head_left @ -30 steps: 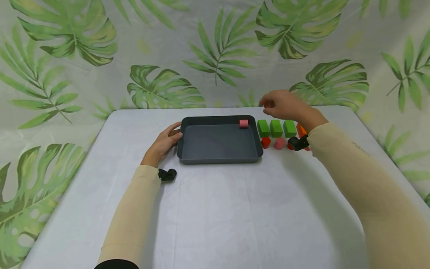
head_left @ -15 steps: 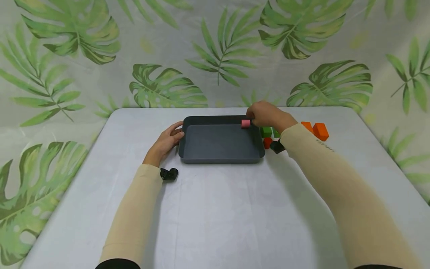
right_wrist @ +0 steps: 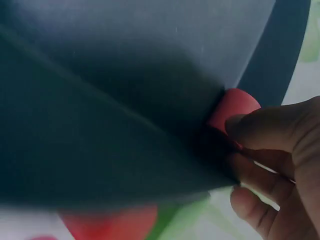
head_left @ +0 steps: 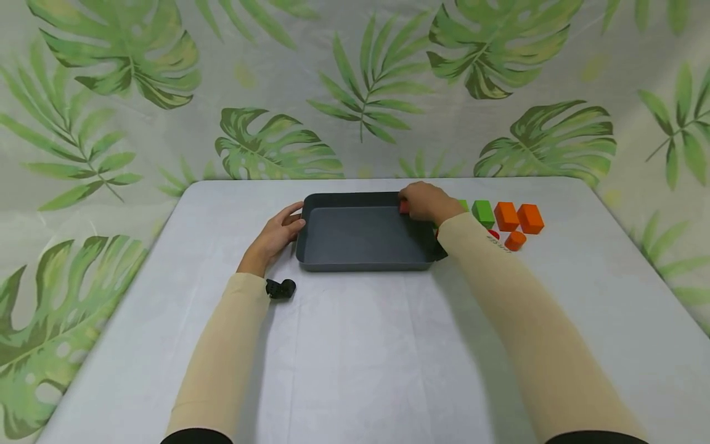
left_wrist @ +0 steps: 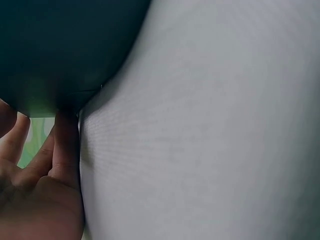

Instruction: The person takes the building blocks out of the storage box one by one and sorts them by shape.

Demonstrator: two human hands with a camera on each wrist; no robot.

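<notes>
A dark grey rectangular tray [head_left: 360, 237] lies on the white-covered table. A pinkish-red cylinder block [right_wrist: 234, 107] is at the tray's far right corner. My right hand [head_left: 426, 200] reaches over that corner and pinches the block between thumb and fingers. In the head view just a small part of the block [head_left: 404, 207] shows beside the fingertips. My left hand [head_left: 273, 239] rests against the tray's left wall. In the left wrist view, the left fingers [left_wrist: 65, 145] touch the tray's outer side.
Right of the tray stand green blocks [head_left: 483, 213], two orange blocks [head_left: 506, 216] and an orange cylinder [head_left: 515, 240]. A red cylinder [right_wrist: 112, 222] sits just outside the tray wall. The right sleeve [head_left: 499, 290] hides some pieces. A leaf-patterned cloth [head_left: 366, 86] hangs behind the table.
My right hand has come left and down from above the block rows to the tray's far right corner and taken hold of the pinkish-red cylinder block. My left hand keeps its place.
</notes>
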